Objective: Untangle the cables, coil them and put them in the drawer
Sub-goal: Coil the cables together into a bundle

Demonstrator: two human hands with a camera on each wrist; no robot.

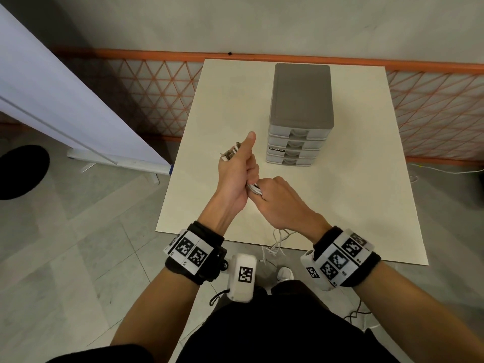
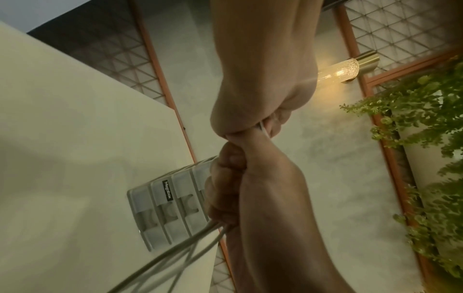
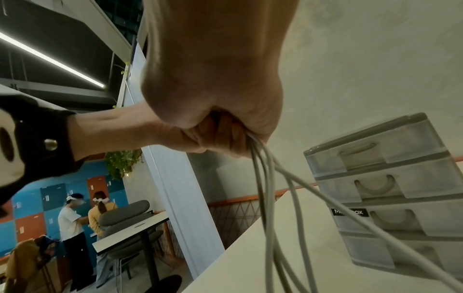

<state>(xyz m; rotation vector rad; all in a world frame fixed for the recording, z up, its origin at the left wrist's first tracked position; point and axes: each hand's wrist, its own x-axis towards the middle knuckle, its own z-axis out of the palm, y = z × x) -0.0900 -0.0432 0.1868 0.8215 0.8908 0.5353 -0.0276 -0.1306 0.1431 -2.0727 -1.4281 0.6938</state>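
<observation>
Both grips (image 1: 237, 176) (image 1: 277, 197) — white cables (image 1: 253, 188) inside

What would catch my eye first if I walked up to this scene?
Two hands meet over the near part of the table: the left hand and the right hand both grip a bundle of white cables whose loose ends dangle past the table's near edge. Behind them stands a grey drawer unit, all drawers closed.

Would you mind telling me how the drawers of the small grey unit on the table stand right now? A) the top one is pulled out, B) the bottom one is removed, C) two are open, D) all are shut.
D: in the head view every drawer front of the drawer unit sits flush, and both hands are on the cables.
</observation>
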